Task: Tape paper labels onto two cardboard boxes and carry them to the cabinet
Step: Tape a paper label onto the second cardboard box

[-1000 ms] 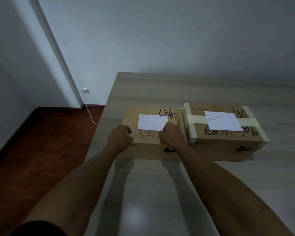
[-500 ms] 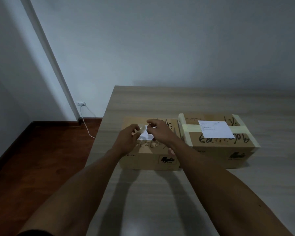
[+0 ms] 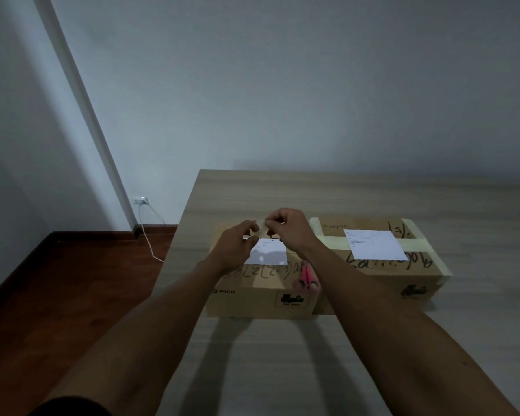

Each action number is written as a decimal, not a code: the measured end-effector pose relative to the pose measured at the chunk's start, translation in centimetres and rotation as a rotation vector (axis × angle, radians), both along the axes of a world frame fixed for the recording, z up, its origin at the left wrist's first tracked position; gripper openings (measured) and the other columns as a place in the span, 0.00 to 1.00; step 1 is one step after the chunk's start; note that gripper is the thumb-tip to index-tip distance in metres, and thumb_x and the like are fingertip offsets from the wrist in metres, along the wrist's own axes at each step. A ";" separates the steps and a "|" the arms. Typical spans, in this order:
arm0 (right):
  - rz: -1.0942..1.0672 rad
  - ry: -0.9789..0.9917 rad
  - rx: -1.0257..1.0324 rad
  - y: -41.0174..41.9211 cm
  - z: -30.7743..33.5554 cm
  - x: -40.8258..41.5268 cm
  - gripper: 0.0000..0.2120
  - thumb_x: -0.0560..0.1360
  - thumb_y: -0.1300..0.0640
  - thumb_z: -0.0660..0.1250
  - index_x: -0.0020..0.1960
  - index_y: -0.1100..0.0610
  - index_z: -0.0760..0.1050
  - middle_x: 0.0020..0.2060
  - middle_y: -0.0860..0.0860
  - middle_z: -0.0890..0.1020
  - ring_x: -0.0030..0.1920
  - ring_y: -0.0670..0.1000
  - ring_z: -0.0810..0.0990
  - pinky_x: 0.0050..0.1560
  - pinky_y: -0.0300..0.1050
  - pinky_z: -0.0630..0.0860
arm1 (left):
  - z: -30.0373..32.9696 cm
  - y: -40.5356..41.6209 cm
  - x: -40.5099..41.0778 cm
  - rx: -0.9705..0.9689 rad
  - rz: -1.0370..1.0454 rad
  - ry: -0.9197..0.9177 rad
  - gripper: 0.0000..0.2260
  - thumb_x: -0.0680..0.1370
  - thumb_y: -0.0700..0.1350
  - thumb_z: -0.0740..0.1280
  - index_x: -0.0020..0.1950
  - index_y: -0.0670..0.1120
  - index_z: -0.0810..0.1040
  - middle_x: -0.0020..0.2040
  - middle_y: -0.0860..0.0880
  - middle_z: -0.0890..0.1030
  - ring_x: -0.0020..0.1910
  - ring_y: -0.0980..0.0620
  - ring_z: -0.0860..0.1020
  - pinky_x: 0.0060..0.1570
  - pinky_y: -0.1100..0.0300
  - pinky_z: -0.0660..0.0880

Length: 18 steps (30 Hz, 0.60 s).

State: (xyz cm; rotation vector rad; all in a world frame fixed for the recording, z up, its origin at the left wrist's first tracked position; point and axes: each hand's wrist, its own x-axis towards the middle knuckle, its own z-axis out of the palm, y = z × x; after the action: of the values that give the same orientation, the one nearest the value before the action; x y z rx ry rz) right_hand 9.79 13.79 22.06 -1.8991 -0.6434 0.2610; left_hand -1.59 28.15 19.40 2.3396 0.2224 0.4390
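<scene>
Two cardboard boxes stand side by side on the wooden table. The left box (image 3: 261, 298) carries a loose-looking white paper label (image 3: 272, 255) and pink scissors (image 3: 306, 279) near its right edge. The right box (image 3: 403, 283) has a white label (image 3: 374, 244) lying over pale tape strips (image 3: 415, 244). My left hand (image 3: 237, 247) and my right hand (image 3: 287, 232) hover together above the left box's label. Their fingertips pinch a small pale piece of tape (image 3: 260, 232) between them. The far part of the left label is hidden by my hands.
The table (image 3: 312, 199) ends at its left edge, with dark red wooden floor (image 3: 72, 280) below. A wall socket (image 3: 140, 201) with a white cable sits low on the wall behind. Bare tabletop lies in front of the boxes.
My hands rose from the left box's near edge to above its label and now pinch tape between them. The pink scissors lie uncovered on the box. The view tilted upward.
</scene>
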 end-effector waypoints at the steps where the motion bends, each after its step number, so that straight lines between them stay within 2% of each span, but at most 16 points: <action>1: -0.003 -0.013 -0.004 0.0 0.1 0.0 0.04 0.79 0.65 0.69 0.50 0.66 0.82 0.42 0.57 0.85 0.35 0.46 0.83 0.36 0.36 0.76 | 0.0 0.0 0.1 -0.005 0.004 0.006 0.11 0.83 0.41 0.66 0.65 0.41 0.78 0.58 0.47 0.81 0.56 0.46 0.80 0.57 0.56 0.75; 3: -0.013 -0.046 -0.016 0.0 0.1 0.1 0.05 0.78 0.66 0.69 0.50 0.67 0.82 0.43 0.59 0.85 0.39 0.51 0.83 0.43 0.44 0.80 | 0.1 -0.2 0.3 -0.022 0.012 0.010 0.13 0.83 0.43 0.67 0.66 0.40 0.79 0.62 0.45 0.80 0.57 0.49 0.79 0.55 0.61 0.71; 5: -0.040 -0.089 -0.048 0.1 0.1 0.2 0.05 0.78 0.66 0.69 0.49 0.67 0.83 0.43 0.58 0.85 0.41 0.51 0.82 0.45 0.45 0.79 | 0.2 -0.5 0.4 -0.050 0.019 0.020 0.11 0.83 0.46 0.68 0.62 0.40 0.80 0.60 0.46 0.80 0.53 0.52 0.78 0.53 0.62 0.70; 8: -0.084 -0.118 -0.064 0.2 0.5 0.7 0.06 0.78 0.65 0.69 0.46 0.66 0.83 0.42 0.57 0.85 0.38 0.50 0.80 0.34 0.32 0.74 | 0.3 -0.4 0.5 -0.094 0.077 0.024 0.11 0.83 0.49 0.66 0.47 0.43 0.80 0.50 0.47 0.80 0.49 0.52 0.76 0.50 0.56 0.72; 9: -0.082 -0.126 -0.072 0.3 0.8 0.8 0.06 0.78 0.64 0.69 0.46 0.66 0.83 0.42 0.57 0.85 0.36 0.49 0.80 0.30 0.28 0.72 | 0.3 -0.2 0.5 -0.123 0.106 0.034 0.14 0.83 0.51 0.66 0.45 0.43 0.78 0.48 0.46 0.80 0.48 0.50 0.77 0.47 0.55 0.71; 11: -0.065 -0.145 -0.092 0.6 1.2 1.1 0.07 0.78 0.63 0.70 0.45 0.66 0.83 0.41 0.55 0.85 0.35 0.48 0.80 0.29 0.28 0.71 | 0.4 0.0 0.6 -0.176 0.143 0.077 0.19 0.83 0.55 0.65 0.43 0.40 0.77 0.44 0.45 0.80 0.45 0.48 0.81 0.43 0.55 0.70; 13: -0.073 -0.167 -0.092 0.8 1.7 1.2 0.07 0.78 0.63 0.70 0.44 0.64 0.83 0.39 0.52 0.84 0.36 0.46 0.80 0.32 0.30 0.72 | 0.4 0.0 0.7 -0.217 0.172 0.116 0.24 0.83 0.59 0.64 0.43 0.38 0.74 0.41 0.41 0.80 0.38 0.51 0.85 0.41 0.53 0.71; 15: -0.078 -0.178 -0.084 0.9 2.0 1.3 0.06 0.78 0.63 0.70 0.43 0.63 0.83 0.38 0.49 0.83 0.38 0.44 0.79 0.37 0.31 0.72 | 0.5 0.0 0.8 -0.233 0.207 0.138 0.27 0.82 0.62 0.63 0.42 0.37 0.73 0.41 0.37 0.80 0.32 0.54 0.85 0.40 0.53 0.72; 18: -0.065 -0.185 -0.095 0.8 2.2 1.2 0.06 0.78 0.63 0.70 0.43 0.62 0.83 0.38 0.49 0.82 0.39 0.43 0.79 0.42 0.37 0.73 | 0.5 -0.1 1.0 -0.295 0.236 0.172 0.25 0.81 0.63 0.63 0.39 0.41 0.73 0.38 0.41 0.80 0.33 0.53 0.85 0.41 0.54 0.73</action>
State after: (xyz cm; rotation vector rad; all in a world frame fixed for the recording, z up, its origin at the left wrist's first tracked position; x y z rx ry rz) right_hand 11.02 14.60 24.30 -2.0472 -0.7011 0.0755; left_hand -0.58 28.06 19.93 2.0672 0.6083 0.2939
